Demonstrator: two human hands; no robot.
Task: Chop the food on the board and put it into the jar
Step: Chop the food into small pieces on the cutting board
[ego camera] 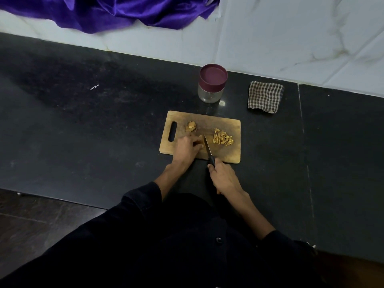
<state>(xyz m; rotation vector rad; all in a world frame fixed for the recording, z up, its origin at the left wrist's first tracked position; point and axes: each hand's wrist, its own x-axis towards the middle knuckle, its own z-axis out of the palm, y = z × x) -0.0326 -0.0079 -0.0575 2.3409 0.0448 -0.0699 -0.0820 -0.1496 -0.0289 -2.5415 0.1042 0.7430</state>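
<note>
R hand (225,178) fingers wrapped round knife (208,149) handle, blade on wooden board (228,125). L hand (187,147) fingers curled, pinning a food piece (200,140) just left of blade. Chopped pile (222,138) on board's right part, uncut chunk (191,126) toward its handle slot. Lidded jar (212,86) behind board on table (83,121); checked cloth (265,96) right of jar.

The left hand (188,147) covers most of the food piece (200,142) it holds. The purple cloth (108,11) is cut off at the far edge.
</note>
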